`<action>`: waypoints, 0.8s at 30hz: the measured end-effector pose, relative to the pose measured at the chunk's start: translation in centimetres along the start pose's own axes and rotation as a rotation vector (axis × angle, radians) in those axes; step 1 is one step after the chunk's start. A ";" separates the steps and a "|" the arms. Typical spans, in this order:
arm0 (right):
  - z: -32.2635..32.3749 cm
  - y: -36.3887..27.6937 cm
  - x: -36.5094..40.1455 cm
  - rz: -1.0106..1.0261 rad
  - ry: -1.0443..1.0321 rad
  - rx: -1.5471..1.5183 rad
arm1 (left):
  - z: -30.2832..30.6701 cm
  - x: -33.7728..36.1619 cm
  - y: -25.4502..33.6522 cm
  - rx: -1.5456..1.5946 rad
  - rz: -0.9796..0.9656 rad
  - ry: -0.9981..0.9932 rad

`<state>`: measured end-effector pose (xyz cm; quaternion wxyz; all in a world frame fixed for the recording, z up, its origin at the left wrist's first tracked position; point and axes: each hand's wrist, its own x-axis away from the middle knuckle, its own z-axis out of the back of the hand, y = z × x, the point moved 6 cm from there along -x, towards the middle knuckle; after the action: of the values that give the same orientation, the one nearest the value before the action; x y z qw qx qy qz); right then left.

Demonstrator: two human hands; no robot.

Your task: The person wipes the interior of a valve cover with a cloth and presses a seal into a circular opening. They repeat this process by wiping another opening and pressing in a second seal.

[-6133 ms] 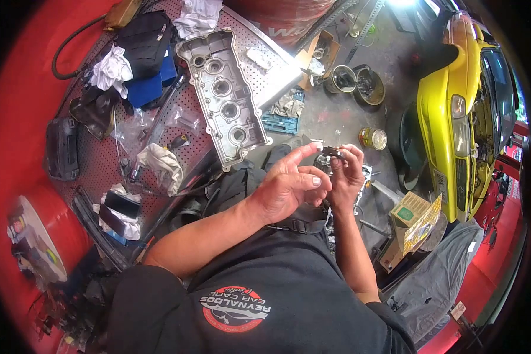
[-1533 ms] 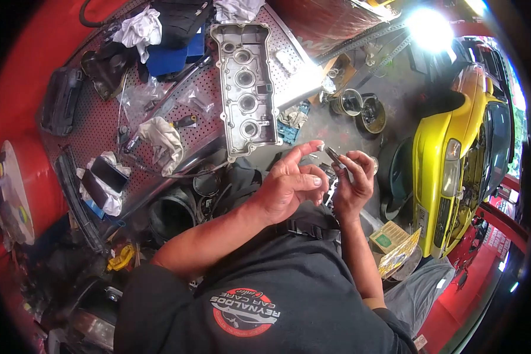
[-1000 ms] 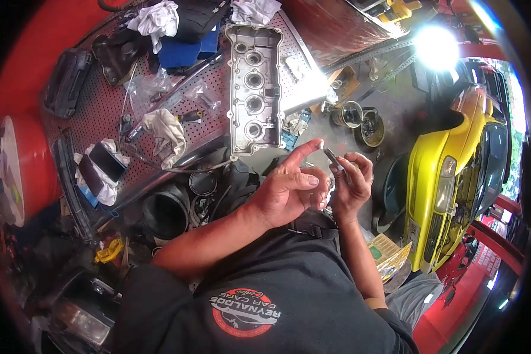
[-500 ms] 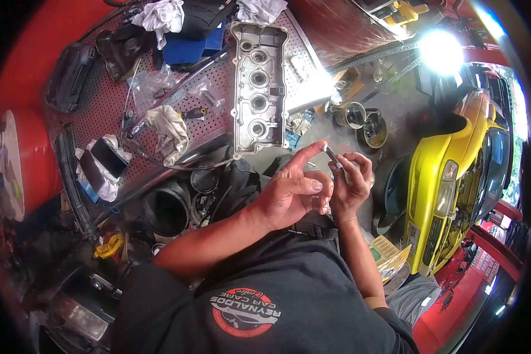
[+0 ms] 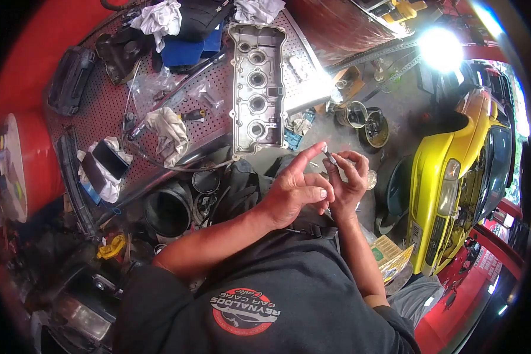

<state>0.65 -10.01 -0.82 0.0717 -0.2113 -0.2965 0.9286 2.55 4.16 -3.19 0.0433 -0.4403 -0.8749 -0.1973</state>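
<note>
My left hand (image 5: 298, 192) is held in front of my chest with the index finger stretched out and the other fingers loosely curled, holding nothing. A dab of white stuff sits on that fingertip. Between the pinched fingertips of my right hand (image 5: 349, 186) is a slim, dark and whitish stick-like piece (image 5: 332, 159), its end touching or very close to the left index tip. What exactly it is cannot be made out. Beyond the hands, a metal engine valve cover (image 5: 257, 88) lies open side up, showing a row of round holes.
The perforated metal bench (image 5: 212, 127) bears a cloth rag (image 5: 170, 134), a screwdriver (image 5: 193, 115), a phone (image 5: 110, 158) on a white rag, and a blue box (image 5: 184, 52). A yellow car (image 5: 439, 183) stands at right. Metal cans (image 5: 353, 114) sit on the floor.
The stick-like piece has turned slightly and shows less of its length between my right fingers. My left thumb and curled fingers have shifted a little. The view has moved slightly.
</note>
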 end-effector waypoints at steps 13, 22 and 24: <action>0.2 0.5 -0.7 0.010 -0.117 0.107 | -0.1 -0.4 -0.8 -0.270 0.037 -0.059; -0.4 -0.4 -1.9 0.032 -0.329 0.193 | -1.0 -2.5 6.0 -1.500 -0.642 0.130; -0.4 -0.7 -2.3 0.073 -0.337 0.200 | -0.8 -3.1 5.3 -1.564 -0.600 0.062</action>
<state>2.91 -9.77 0.08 0.0078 -0.0552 -0.2026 0.9777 8.51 4.29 -1.59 -0.3050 -0.0861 -0.5642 -0.7624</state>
